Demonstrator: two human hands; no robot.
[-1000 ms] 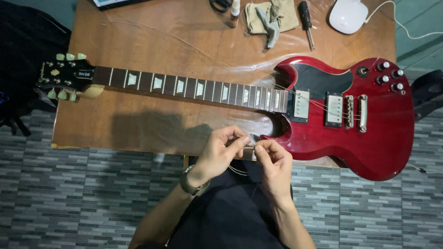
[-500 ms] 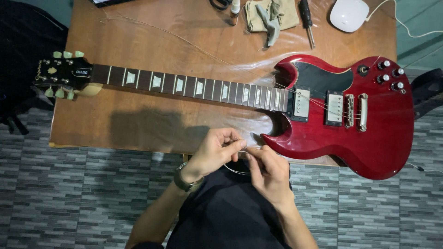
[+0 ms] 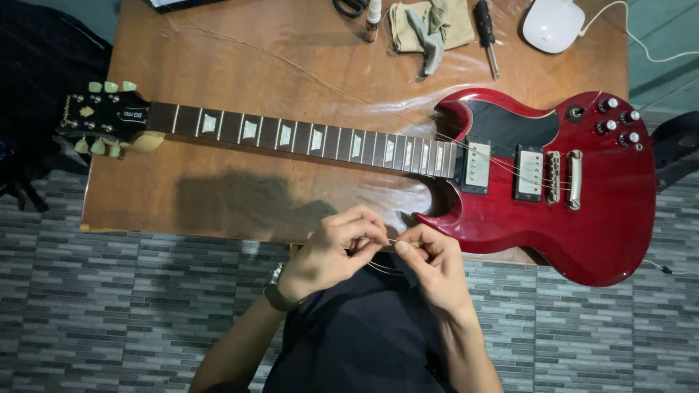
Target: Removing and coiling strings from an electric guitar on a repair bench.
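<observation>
Both hands — left hand (image 3: 331, 251), right hand (image 3: 435, 263) — pinch a thin guitar string (image 3: 389, 268): springy, light, kink-prone — best gripped near its end.

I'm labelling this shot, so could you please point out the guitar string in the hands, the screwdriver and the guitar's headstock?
guitar string (image 3: 384, 268): head view, coiled wire below the fingers.
screwdriver (image 3: 483, 20): head view, black handle.
headstock (image 3: 102, 116): head view, dark face between the tuners.

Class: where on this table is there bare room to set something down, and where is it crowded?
Bare table lies above the guitar neck, and below it, left of both hands. The far edge by the cloth, screwdriver and mouse is crowded.
</observation>
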